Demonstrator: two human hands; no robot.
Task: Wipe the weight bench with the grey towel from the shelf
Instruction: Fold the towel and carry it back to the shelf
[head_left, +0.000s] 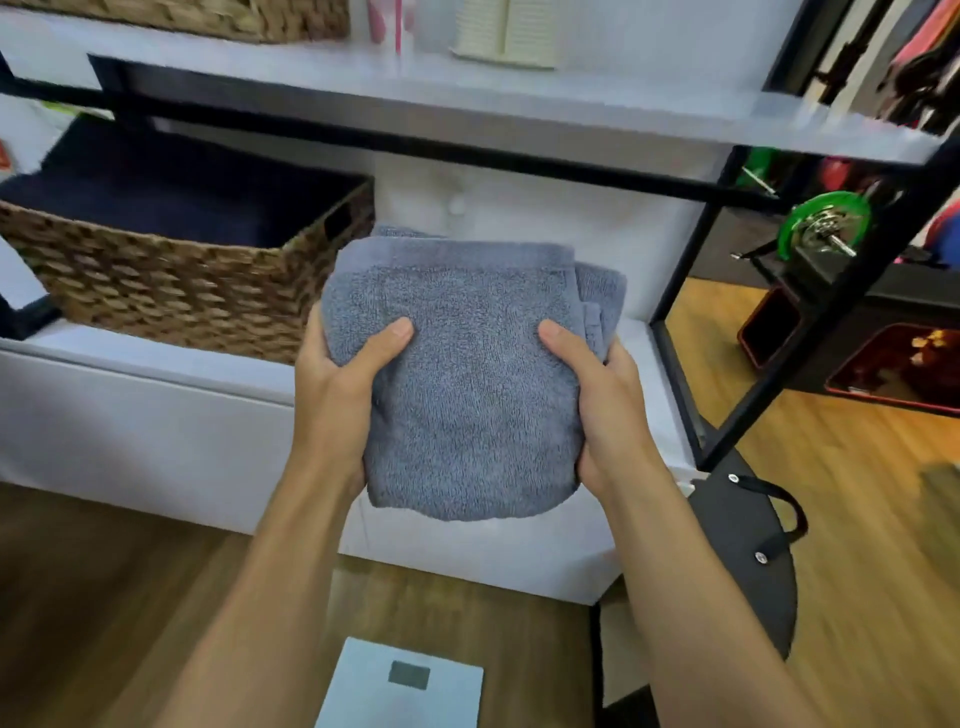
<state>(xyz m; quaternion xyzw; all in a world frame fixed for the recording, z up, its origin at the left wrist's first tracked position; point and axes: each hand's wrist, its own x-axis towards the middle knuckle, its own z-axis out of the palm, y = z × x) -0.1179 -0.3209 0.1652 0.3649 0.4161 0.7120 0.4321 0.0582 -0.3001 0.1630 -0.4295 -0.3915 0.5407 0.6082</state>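
Note:
A folded grey towel (470, 379) is held up in front of the white lower shelf (156, 358). My left hand (340, 387) grips its left edge with the thumb on top. On the towel's right edge sits my right hand (602, 400), thumb also pressed on the top face. The towel is off the shelf, in the air between both hands. No weight bench can be made out; a black-and-red object (883, 358) stands at the right behind the shelf frame.
A wicker basket (171, 291) with dark cloth inside sits on the lower shelf to the left. The black shelf frame post (685, 249) rises at the right. A green weight plate (826, 218) lies beyond it. A white scale (400, 686) lies on the wooden floor below.

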